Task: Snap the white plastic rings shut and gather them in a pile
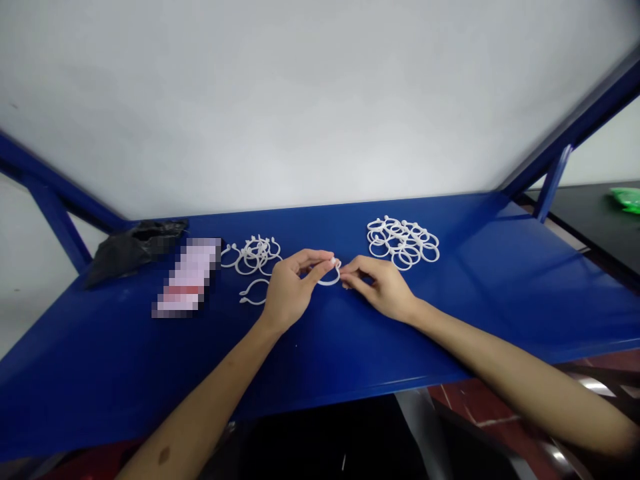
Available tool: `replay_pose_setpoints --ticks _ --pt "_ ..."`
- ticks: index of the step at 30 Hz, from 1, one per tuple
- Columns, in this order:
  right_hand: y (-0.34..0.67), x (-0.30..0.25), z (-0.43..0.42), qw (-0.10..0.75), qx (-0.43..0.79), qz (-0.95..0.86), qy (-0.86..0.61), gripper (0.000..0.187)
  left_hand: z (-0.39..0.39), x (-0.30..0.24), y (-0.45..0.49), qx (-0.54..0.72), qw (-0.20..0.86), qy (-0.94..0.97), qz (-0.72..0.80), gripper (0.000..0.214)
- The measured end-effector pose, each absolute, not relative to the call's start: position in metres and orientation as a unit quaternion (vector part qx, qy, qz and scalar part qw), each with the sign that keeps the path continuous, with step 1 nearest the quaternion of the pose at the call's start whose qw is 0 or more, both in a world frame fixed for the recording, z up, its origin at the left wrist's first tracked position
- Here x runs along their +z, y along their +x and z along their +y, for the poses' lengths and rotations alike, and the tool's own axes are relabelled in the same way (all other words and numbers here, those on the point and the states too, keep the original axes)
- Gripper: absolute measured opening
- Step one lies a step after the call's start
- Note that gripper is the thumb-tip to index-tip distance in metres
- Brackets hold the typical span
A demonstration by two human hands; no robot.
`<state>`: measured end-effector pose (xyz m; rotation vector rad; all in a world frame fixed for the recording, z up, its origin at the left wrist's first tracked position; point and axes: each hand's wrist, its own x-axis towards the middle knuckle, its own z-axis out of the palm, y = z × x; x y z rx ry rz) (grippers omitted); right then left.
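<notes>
A white plastic shower curtain ring point(329, 283) is between my two hands above the blue table. My left hand point(293, 287) pinches it near its knobbed ends with thumb and fingers. On its right side, the closed fingertips of my right hand point(377, 283) meet the ring's edge; the exact contact there is hard to see. Left of my left hand, several open rings point(249, 263) lie in a loose group. Another open ring point(255, 301) lies nearer, partly hidden by that hand. Beyond my right hand is a pile of similar rings point(400, 241).
The blue table point(350, 360) meets a pale wall at the back. A pixelated pinkish object point(187, 277) and a crumpled black plastic bag point(133, 250) lie at left. Blue slanted braces point(554, 183) flank the table. A green item point(627, 199) rests on a dark surface at far right.
</notes>
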<state>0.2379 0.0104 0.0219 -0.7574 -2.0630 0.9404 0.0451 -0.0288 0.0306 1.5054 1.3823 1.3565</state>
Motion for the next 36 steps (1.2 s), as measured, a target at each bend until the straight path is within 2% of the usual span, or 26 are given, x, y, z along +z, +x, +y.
replay_pose_setpoints --ticks 4,8,11,21,27,31,36 --pt "0.234 0.019 0.008 0.359 0.394 -0.792 -0.297 0.017 -0.03 0.027 0.054 0.523 0.32 0.577 0.539 0.011" --pt "0.233 0.019 0.007 0.389 0.471 -0.729 -0.307 0.017 -0.028 0.02 0.055 0.535 0.307 0.561 0.552 0.02" --pt "0.233 0.017 0.008 0.399 0.48 -0.711 -0.324 0.023 -0.029 0.02 0.058 0.549 0.293 0.553 0.554 0.02" --pt "0.236 0.022 0.004 0.39 0.341 -0.795 -0.316 0.016 -0.034 0.013 0.057 0.535 0.339 0.574 0.518 0.013" --pt "0.24 0.017 0.005 0.366 0.265 -0.854 -0.259 0.016 -0.036 0.019 0.054 0.498 0.298 0.623 0.524 0.008" --pt "0.242 0.029 0.013 0.352 0.191 -0.874 -0.275 0.019 -0.027 0.022 0.046 0.452 0.2 0.696 0.521 0.017" --pt "0.269 0.053 0.038 0.321 -0.003 -0.845 -0.429 0.019 -0.014 0.026 0.013 0.323 -0.051 0.692 0.643 0.034"
